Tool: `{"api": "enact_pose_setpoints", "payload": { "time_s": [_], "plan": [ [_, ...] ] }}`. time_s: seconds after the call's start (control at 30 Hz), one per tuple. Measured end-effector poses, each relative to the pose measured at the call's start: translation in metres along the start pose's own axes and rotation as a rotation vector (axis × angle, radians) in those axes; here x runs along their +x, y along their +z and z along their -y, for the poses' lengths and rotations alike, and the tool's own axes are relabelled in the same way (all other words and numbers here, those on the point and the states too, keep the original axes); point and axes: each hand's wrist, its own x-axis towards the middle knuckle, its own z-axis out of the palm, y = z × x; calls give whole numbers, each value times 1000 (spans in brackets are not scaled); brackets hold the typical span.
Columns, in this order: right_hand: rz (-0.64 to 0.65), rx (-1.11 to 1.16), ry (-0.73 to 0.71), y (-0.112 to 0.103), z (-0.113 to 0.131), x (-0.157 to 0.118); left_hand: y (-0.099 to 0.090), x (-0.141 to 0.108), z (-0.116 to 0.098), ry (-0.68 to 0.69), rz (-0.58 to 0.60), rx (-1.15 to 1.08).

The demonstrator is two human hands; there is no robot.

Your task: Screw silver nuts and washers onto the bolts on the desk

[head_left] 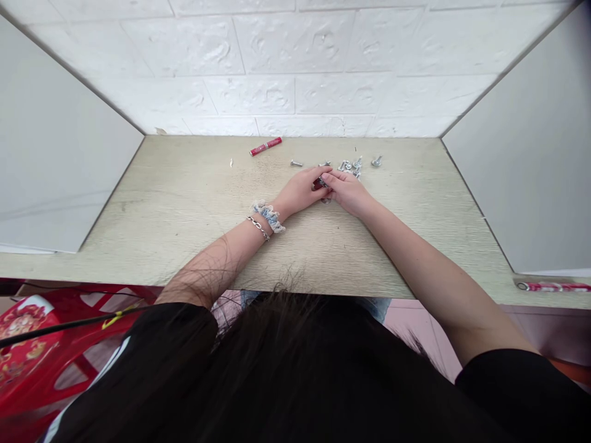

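Observation:
My left hand [302, 192] and my right hand [349, 192] meet over the middle of the table, fingertips touching. Between them shows a small dark red and silvery thing [318, 183], mostly hidden by the fingers. The left fingers curl around it, while the right thumb and fingers pinch at its right side; its kind cannot be made out. Several silver bolts [356, 164] lie in a loose cluster just beyond my right hand. One more bolt [296, 163] lies past the left fingers, and another bolt [377, 161] stands farther right.
A red tube [266, 146] lies near the white brick-patterned wall [268, 49]. Grey panels [50, 135] flank the wooden table [221, 258] on both sides. Another red and white tube [554, 287] lies at the right front edge. A red plastic stool [50, 344] is below left.

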Motion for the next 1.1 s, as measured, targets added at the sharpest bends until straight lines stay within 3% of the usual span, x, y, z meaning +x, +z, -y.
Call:
{"api": "enact_pose_setpoints", "payload": {
  "time_s": [0.2,0.5,0.73,1.1],
  "plan": [
    [109,-14,-67,-5,-3,1,1,-1,3,18,11,14],
    [-6,33,-97,0,-4,0,2,0,4,43,3,-22],
    [-58,40,-19,3,-1,-1,1,-1,2,39,14,-38],
    [-67,0,41,7,7,-4,-2,-1,-2,-7,59,1]
  ]
}}
